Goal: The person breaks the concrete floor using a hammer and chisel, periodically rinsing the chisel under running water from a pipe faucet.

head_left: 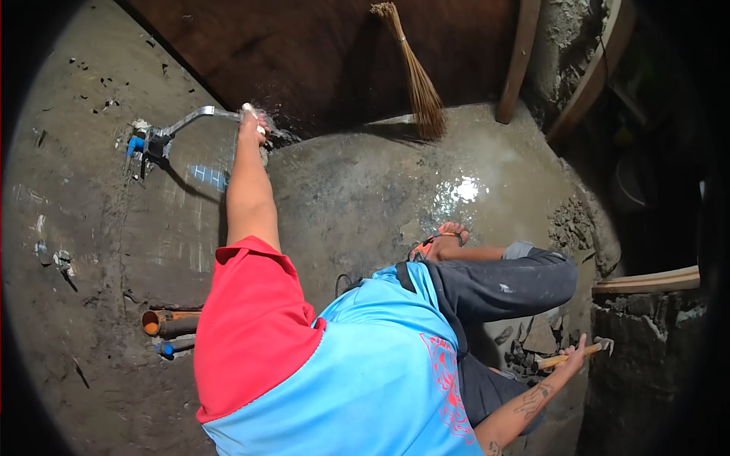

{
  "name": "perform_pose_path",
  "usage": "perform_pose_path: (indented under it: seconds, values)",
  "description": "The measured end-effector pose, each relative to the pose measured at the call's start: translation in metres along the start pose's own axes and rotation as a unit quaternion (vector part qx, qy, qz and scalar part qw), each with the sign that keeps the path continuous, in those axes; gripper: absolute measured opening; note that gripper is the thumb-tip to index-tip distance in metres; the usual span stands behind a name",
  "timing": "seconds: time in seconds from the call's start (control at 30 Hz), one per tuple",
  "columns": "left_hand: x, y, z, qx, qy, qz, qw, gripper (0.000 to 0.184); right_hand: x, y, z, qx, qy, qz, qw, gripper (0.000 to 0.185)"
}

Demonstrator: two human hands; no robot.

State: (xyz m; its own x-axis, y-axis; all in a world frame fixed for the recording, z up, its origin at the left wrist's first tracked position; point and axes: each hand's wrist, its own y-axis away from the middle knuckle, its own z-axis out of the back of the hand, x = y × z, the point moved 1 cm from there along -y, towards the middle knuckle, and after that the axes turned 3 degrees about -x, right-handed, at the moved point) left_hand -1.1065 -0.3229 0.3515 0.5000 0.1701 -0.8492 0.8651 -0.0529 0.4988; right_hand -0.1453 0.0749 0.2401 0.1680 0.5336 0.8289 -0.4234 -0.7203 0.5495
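At the upper left, my left hand (254,126) is in the water running from a silver faucet (186,119) fixed to the grey wall. Its fingers look curled, and splashing blurs them; whitish bits show there, but I cannot tell what it holds. Down at the lower right, my right hand (573,359) is closed around the wooden handle of a hammer (591,349), whose small metal head points right. Broken rubble (540,337) lies on the floor beside that hand.
A stick broom (417,83) leans against a brown board (304,53). Wet concrete floor (357,182) shines under my sandalled foot (441,242). Orange and blue pipe ends (154,327) stick out of the left wall. Wooden frame pieces (646,282) stand at right.
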Motion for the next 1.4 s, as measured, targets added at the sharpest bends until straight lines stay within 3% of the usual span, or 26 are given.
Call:
perform_pose_path:
  seconds: [0.07,0.17,0.33,0.47,0.53,0.57,0.6,0.67,0.73,0.8,0.87,0.93,1.03,1.1,1.13,1.2,1.23,1.3,1.4]
  values:
    - [-0.001,0.011,0.0,-0.04,0.002,-0.045,0.998,0.044,-0.001,0.0,0.001,-0.001,0.0,-0.003,1.0,0.054]
    - [-0.004,0.018,-0.002,0.028,-0.067,-0.144,0.987,0.036,-0.001,0.0,0.001,-0.009,-0.004,-0.007,1.0,0.055]
    - [-0.004,0.023,-0.001,0.02,-0.058,-0.12,0.991,0.033,-0.002,-0.002,0.002,-0.001,0.008,-0.001,1.0,0.053]
    - [0.006,0.022,-0.004,-0.084,-0.212,-0.122,0.966,0.038,-0.003,-0.003,0.002,0.003,0.002,-0.005,1.0,0.053]
    - [0.005,0.005,-0.003,-0.078,-0.455,-0.302,0.834,0.041,-0.003,-0.003,0.001,0.003,0.002,-0.005,1.0,0.053]
    - [0.0,0.002,-0.002,-0.092,-0.559,-0.306,0.765,0.043,-0.003,-0.002,0.001,0.002,0.005,-0.005,1.0,0.053]
    - [0.002,-0.005,-0.002,-0.092,-0.56,-0.304,0.765,0.043,-0.002,-0.003,0.001,0.002,0.005,-0.011,1.0,0.053]
    - [0.006,-0.015,-0.002,-0.192,-0.612,-0.367,0.674,0.04,-0.003,-0.003,0.0,0.003,0.005,-0.018,1.0,0.053]
    - [0.008,0.032,-0.012,-0.163,-0.606,-0.336,0.702,0.043,-0.003,-0.001,-0.002,-0.001,0.012,-0.01,1.0,0.054]
    - [0.014,0.067,-0.015,-0.21,-0.624,-0.354,0.664,0.045,-0.004,-0.002,0.0,0.0,0.015,-0.011,1.0,0.054]
    - [0.015,0.101,-0.01,-0.206,-0.622,-0.368,0.659,0.041,-0.005,-0.003,0.0,0.002,0.017,-0.012,1.0,0.054]
    - [0.016,0.125,-0.001,-0.187,-0.659,-0.392,0.614,0.039,-0.006,-0.003,-0.001,-0.009,0.015,-0.018,1.0,0.054]
    - [0.012,0.11,0.039,-0.261,-0.688,-0.389,0.554,0.032,-0.009,-0.01,0.003,-0.005,0.024,-0.019,1.0,0.055]
    - [0.007,0.16,0.053,-0.312,-0.642,-0.284,0.641,0.028,-0.009,-0.008,0.004,0.006,0.021,-0.016,1.0,0.055]
    - [0.01,0.161,0.07,-0.315,-0.642,-0.282,0.64,0.028,-0.006,0.0,0.001,0.017,0.017,-0.012,1.0,0.055]
    - [0.003,0.161,0.111,-0.422,-0.55,-0.423,0.584,0.028,-0.008,-0.007,0.003,0.016,0.024,-0.021,0.999,0.055]
    - [-0.006,0.175,0.115,-0.43,-0.548,-0.423,0.58,0.028,-0.009,-0.012,0.003,0.007,0.035,-0.027,0.999,0.053]
    - [-0.024,0.208,0.119,-0.502,-0.395,-0.555,0.533,0.032,-0.012,-0.006,0.0,0.006,0.034,-0.023,0.999,0.051]
    - [-0.061,0.221,0.125,-0.548,-0.362,-0.59,0.47,0.049,-0.012,-0.002,-0.002,0.0,0.036,-0.019,0.999,0.049]
